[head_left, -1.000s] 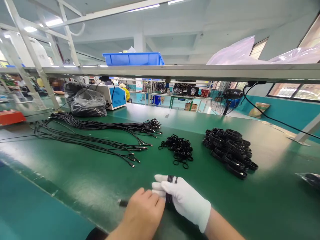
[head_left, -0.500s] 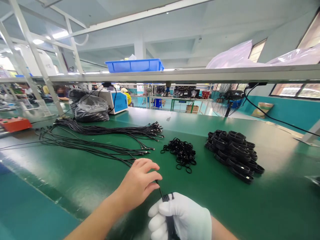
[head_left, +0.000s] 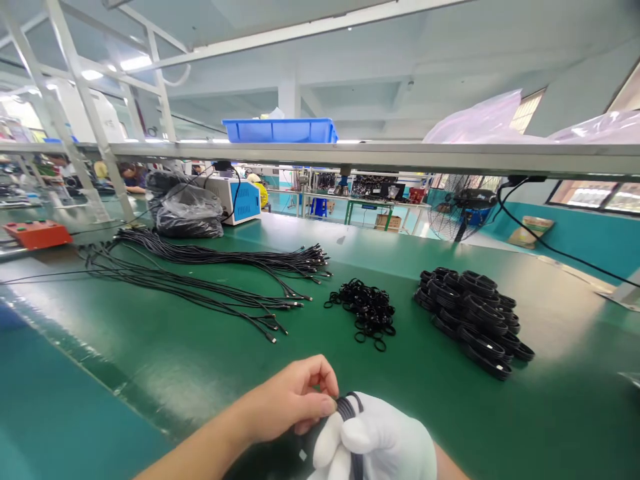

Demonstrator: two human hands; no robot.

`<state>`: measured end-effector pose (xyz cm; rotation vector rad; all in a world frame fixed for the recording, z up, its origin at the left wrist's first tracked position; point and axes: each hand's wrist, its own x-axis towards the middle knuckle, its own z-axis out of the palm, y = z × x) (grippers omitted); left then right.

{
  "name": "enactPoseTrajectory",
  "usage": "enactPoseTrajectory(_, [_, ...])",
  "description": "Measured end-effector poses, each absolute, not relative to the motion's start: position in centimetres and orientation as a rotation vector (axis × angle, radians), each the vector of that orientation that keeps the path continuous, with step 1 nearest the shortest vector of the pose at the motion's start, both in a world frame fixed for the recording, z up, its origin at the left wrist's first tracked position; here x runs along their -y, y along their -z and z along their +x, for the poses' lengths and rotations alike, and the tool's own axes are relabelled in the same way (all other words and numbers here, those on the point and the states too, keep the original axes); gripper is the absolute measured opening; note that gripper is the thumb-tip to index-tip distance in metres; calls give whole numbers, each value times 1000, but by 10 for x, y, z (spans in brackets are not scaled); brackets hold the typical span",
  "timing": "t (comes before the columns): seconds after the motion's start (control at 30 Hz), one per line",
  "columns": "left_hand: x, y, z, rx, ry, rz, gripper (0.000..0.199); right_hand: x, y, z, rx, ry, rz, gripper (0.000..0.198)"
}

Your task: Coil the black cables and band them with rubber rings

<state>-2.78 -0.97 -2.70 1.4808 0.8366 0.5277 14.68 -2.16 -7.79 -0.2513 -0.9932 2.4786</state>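
Observation:
My right hand, in a white glove, is wrapped round a coiled black cable near the bottom of the view. The lower part of the coil is hidden by the glove and the frame edge. My bare left hand meets the top of the coil from the left, its thumb and fingers closed at the cable there. A small black ring shows at the gloved fingers beside the coil. Beyond my hands lies a pile of small black rings. Long loose cables with connector ends are spread out to the left.
A stack of coiled cables stands on the right of the green table. At the back are a plastic bag of black items and a blue-and-white machine. A shelf spans overhead, carrying a blue bin.
My left hand has moved down and right, from above the cable's loose end to the top of the coil. My right hand keeps its hold. The view has shifted slightly.

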Motion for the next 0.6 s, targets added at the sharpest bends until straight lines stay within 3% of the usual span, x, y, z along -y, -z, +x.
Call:
enactPoseTrajectory(0.2, [23,53,-2,-686,-926,1174,31,22,73,145,961,-2352,-318,37])
enactPoseTrajectory(0.47, [44,12,2,-1002,-867,1577,10,14,47,167,1459,-2257,-501,42])
enactPoseTrajectory(0.6, [53,19,8,-1025,-964,1607,8,16,38,181,1720,-2220,-627,32])
